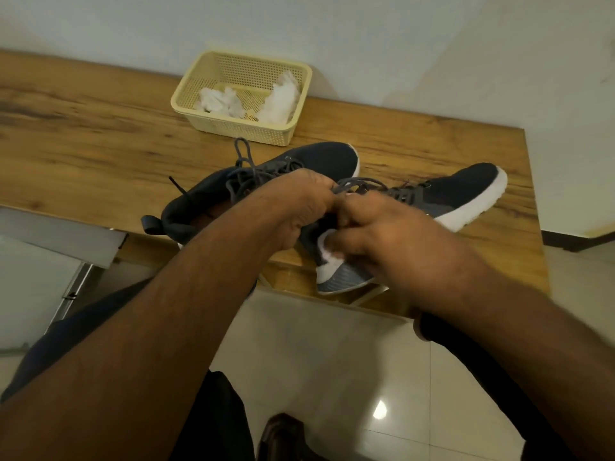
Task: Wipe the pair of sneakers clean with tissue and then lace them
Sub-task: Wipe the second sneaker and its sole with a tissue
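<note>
both hands met over the near edge of the wooden table (100, 134), w/ two dark sneakers under and around them. the left hand (299, 204) was closed, fingers curled and pinching the grey lace (357, 184) of the right-side sneaker (466, 191) at about where the two hands touched. the right hand (376, 234) was also curled shut; a bit of white showed under its fingers, prob tissue or part of the shoe's white heel, couldn't tell which, and it was too blurred to say whether it gripped the lace as well.

right-side sneaker lay tilted on its side, white sole facing right, toe pointing to the far right corner of the table, heel end hanging past the near edge w/ the grey ribbed sole part visible below the right hand. the left-side sneaker (316, 158) sat just beside it, toe pointing away toward the basket, its opening toward the person, partly hidden by the left forearm. its laces (244, 164) looked tied, w/ loops standing up over the tongue and one loose end trailing left.

a pale yellow plastic basket (233, 128) stood farther back near the wall, just beyond the left-side sneaker's toe but apart from it. crumpled white tissue (279, 98) lay inside, one wad at left, one bigger at right.

below the table: glossy floor tiles, dark trouser legs, a brown shoe at the bottom edge.
</note>
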